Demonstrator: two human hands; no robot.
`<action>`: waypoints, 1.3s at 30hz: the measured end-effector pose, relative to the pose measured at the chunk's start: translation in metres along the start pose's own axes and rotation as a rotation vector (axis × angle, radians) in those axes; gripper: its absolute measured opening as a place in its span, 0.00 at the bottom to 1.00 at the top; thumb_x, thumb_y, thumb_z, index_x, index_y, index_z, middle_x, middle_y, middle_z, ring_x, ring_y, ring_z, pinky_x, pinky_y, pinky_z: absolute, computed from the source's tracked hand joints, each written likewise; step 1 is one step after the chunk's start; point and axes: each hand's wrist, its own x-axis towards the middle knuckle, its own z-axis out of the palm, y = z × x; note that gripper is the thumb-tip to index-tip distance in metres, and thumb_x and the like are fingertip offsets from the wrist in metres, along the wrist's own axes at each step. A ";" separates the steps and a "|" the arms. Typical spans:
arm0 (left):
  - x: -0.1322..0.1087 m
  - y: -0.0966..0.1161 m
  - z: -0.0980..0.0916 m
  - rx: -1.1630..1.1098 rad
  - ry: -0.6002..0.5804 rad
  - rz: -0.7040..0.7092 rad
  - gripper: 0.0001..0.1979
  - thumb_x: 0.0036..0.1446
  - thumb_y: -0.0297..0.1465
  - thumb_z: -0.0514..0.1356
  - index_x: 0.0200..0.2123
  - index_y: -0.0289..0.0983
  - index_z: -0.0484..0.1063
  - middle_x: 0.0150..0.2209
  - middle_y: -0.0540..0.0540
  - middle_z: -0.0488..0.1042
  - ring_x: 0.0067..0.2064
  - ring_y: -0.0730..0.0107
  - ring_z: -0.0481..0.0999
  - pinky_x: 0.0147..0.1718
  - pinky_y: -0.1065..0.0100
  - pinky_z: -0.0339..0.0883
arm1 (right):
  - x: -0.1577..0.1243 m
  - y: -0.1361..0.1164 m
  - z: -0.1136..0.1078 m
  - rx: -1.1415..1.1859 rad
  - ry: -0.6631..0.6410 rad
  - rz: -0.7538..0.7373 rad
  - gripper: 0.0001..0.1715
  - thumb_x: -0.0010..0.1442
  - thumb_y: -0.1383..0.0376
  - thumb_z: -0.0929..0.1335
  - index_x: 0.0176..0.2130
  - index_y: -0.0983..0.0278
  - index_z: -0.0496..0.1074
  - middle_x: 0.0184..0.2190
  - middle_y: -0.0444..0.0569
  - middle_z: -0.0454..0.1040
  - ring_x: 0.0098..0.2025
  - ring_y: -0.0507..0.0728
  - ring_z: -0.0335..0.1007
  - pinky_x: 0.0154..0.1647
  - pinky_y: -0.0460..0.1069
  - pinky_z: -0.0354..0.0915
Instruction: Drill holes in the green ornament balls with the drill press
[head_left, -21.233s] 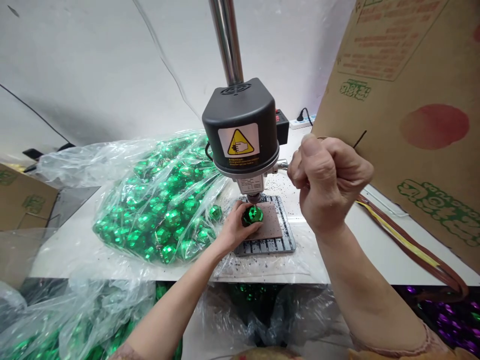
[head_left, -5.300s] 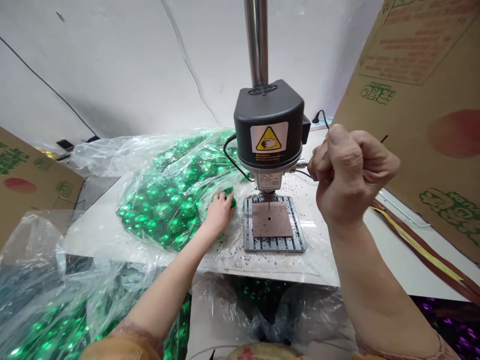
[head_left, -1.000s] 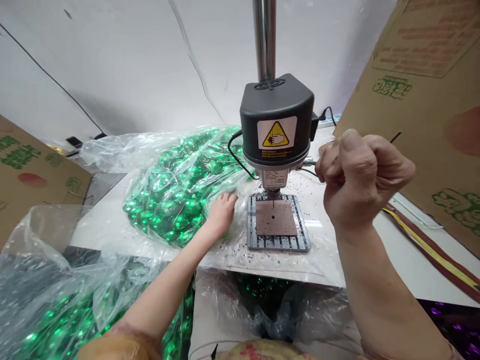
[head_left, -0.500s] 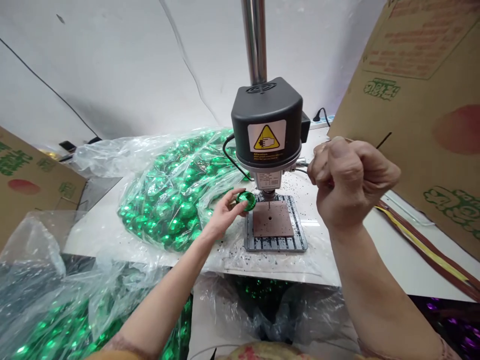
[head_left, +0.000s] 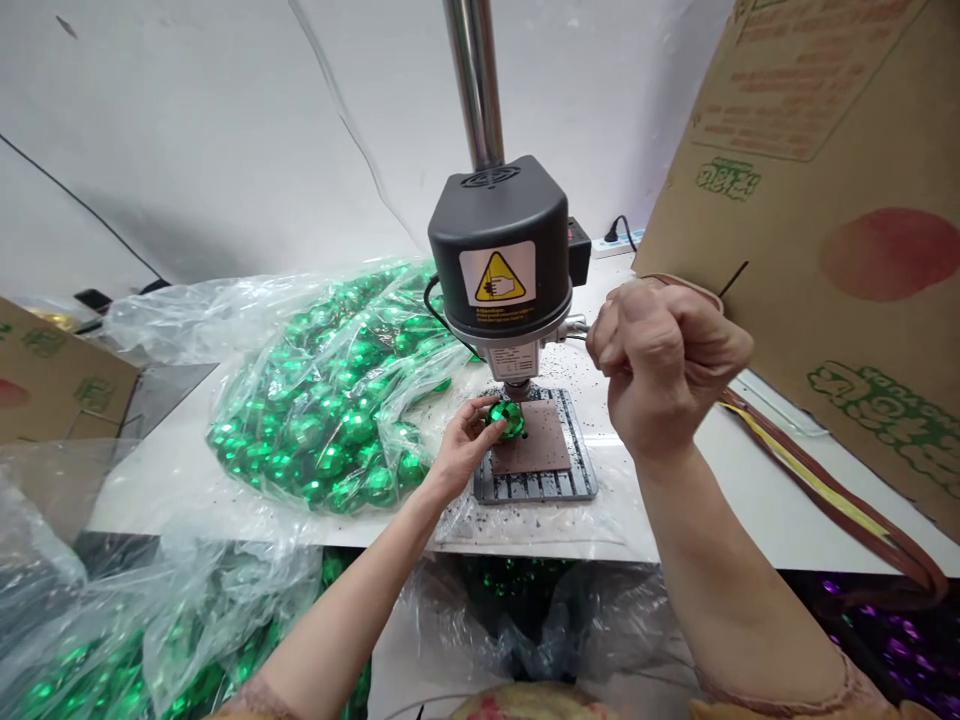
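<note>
My left hand [head_left: 466,445] pinches a shiny green faceted ball [head_left: 506,420] between thumb and fingers. The ball is under the chuck of a black drill press [head_left: 499,240], over the left part of a brown square pad [head_left: 544,450]. That pad lies on a slotted metal base [head_left: 577,470]. My right hand [head_left: 667,360] is a closed fist, raised to the right of the machine beside its silver lever hub [head_left: 574,328]. What the fist wraps round is hidden by the fingers.
A clear plastic bag of green balls [head_left: 300,430] lies left of the machine. Cardboard boxes [head_left: 847,200] stand on both sides. A brown and yellow strap [head_left: 810,480] curves along the right. Dark shavings surround the base.
My left hand has brought the green ball from beside the base to under the chuck. My right hand stays a raised fist. The whole view has shifted slightly.
</note>
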 end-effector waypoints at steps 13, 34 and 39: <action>0.007 -0.010 0.004 0.460 -0.008 0.260 0.28 0.55 0.38 0.69 0.58 0.41 0.69 0.48 0.44 0.75 0.42 0.67 0.75 0.42 0.65 0.71 | 0.000 0.002 0.000 -0.034 0.008 -0.011 0.24 0.64 0.62 0.69 0.19 0.61 0.62 0.15 0.39 0.56 0.18 0.47 0.51 0.20 0.50 0.50; -0.001 -0.013 0.028 0.488 0.009 0.258 0.24 0.51 0.30 0.70 0.52 0.40 0.68 0.49 0.44 0.75 0.51 0.58 0.75 0.53 0.57 0.69 | 0.020 -0.003 0.010 -0.013 0.032 0.120 0.27 0.62 0.63 0.70 0.17 0.61 0.59 0.13 0.39 0.56 0.16 0.48 0.50 0.18 0.51 0.51; -0.005 -0.012 0.029 0.463 -0.010 0.244 0.21 0.56 0.34 0.67 0.53 0.39 0.68 0.50 0.43 0.75 0.52 0.59 0.75 0.53 0.58 0.69 | 0.019 -0.002 0.008 -0.024 0.021 0.117 0.27 0.61 0.60 0.71 0.17 0.60 0.59 0.13 0.39 0.56 0.17 0.49 0.50 0.19 0.52 0.50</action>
